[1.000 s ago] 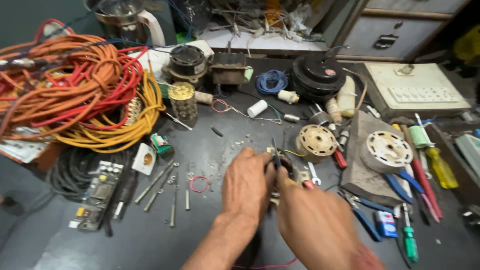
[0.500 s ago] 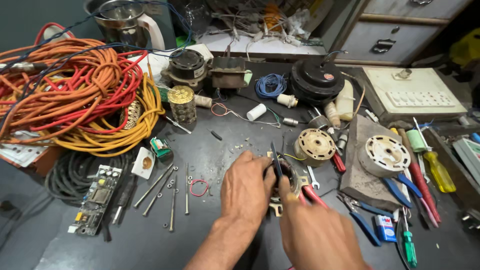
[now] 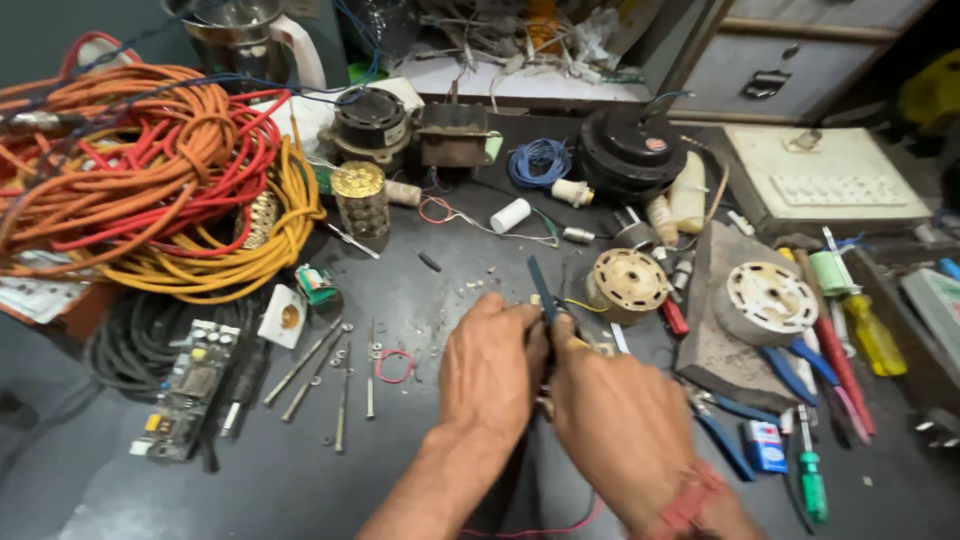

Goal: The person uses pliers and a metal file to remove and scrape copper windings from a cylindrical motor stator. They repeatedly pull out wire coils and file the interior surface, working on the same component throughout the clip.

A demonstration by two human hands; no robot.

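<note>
Both hands meet over the middle of a dark workbench [image 3: 300,480]. My left hand [image 3: 490,370] and my right hand [image 3: 610,420] pinch together around a small part that their fingers hide. A thin dark blue tool or blade [image 3: 541,288] sticks up from between the two hands. A yellow wire [image 3: 585,306] runs from the hands toward a cream round motor part [image 3: 627,281] just behind them. A thin red wire [image 3: 540,530] trails below my wrists.
Coils of orange, red and yellow cable [image 3: 150,180] fill the left. Long bolts [image 3: 320,370], a red ring [image 3: 393,365] and a circuit board [image 3: 185,390] lie left of my hands. Screwdrivers and pliers [image 3: 820,370] crowd the right. Motors [image 3: 630,150] stand at the back.
Both hands have stayed together on the small part, with only slight shifts. The camera has tilted a little, so the bench sits slightly higher in view.
</note>
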